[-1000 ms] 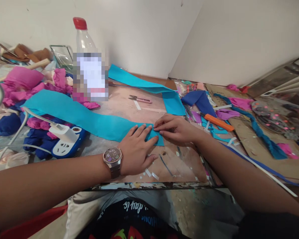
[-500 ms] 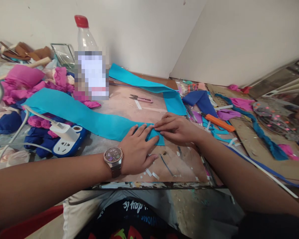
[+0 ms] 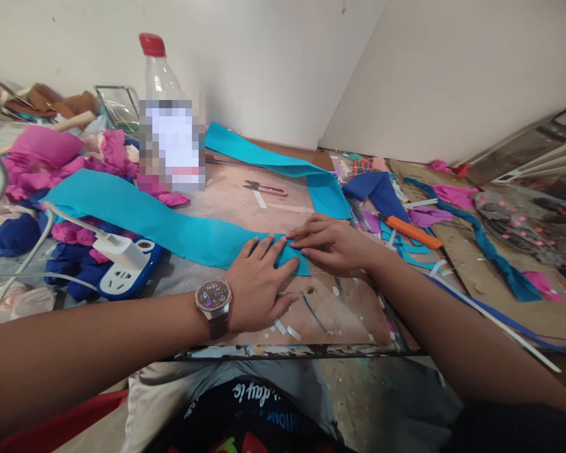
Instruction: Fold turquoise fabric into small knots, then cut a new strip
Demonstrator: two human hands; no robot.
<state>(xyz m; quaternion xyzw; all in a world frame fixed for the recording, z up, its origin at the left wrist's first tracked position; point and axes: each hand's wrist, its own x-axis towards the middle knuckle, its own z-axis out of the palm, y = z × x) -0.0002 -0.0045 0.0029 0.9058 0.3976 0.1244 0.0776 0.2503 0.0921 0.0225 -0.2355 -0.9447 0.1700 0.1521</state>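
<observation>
A long turquoise fabric strip (image 3: 183, 236) runs from the left across the bench to its short right end. My left hand (image 3: 257, 283), a watch on its wrist, lies flat on that end with fingers spread, pressing the cloth down. At the strip's upper right corner, my right hand (image 3: 332, 242) has its bent fingers drawn together on the fabric. The cloth under its fingertips is partly hidden. Behind my hands lie pink thread snips (image 3: 266, 188) with dark blades. Another turquoise strip (image 3: 268, 159) lies folded at the back, reaching down on the right.
A power strip (image 3: 122, 280) with a white charger sits left among pink and navy fabric pieces (image 3: 16, 236). Behind stands a red-capped bottle (image 3: 158, 75) beside a blurred phone screen (image 3: 172, 141). An orange cutter (image 3: 412, 231) and fabric scraps lie right. The bench's front edge (image 3: 283, 352) is near me.
Both hands stay in nearly the same place on the strip. The view has shifted very slightly; nothing is taken up or let go.
</observation>
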